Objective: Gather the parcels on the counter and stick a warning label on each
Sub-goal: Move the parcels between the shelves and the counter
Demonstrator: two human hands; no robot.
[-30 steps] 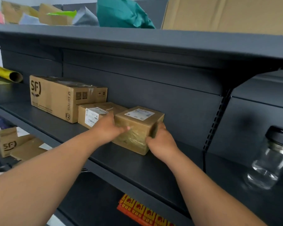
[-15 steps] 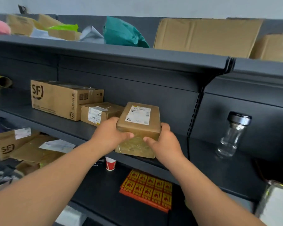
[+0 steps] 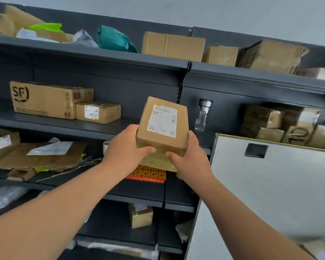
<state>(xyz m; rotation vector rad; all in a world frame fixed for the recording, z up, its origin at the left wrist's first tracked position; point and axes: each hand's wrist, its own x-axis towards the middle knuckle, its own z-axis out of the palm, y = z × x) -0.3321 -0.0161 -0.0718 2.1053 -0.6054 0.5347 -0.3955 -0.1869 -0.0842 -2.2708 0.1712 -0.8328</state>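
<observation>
I hold a small brown cardboard parcel (image 3: 159,126) with a white shipping label in the air in front of the dark shelves. My left hand (image 3: 125,145) grips its left side and my right hand (image 3: 189,156) grips its right side, thumbs on the near face. A sheet of orange warning labels (image 3: 148,174) lies on the lower shelf, partly hidden behind the parcel and my hands. Two more parcels stand on the middle shelf: a large SF box (image 3: 45,99) and a small labelled box (image 3: 99,112).
A glass jar (image 3: 203,115) stands on the shelf right of the parcel. A white counter panel (image 3: 270,194) fills the lower right. Several boxes and bags crowd the top shelf (image 3: 173,45), flattened cardboard (image 3: 41,154) lies lower left, and another small box (image 3: 140,215) sits below.
Both hands lifted the parcel off the middle shelf and drew it towards me and to the right. The view pulled back, showing more shelves and the white counter panel.
</observation>
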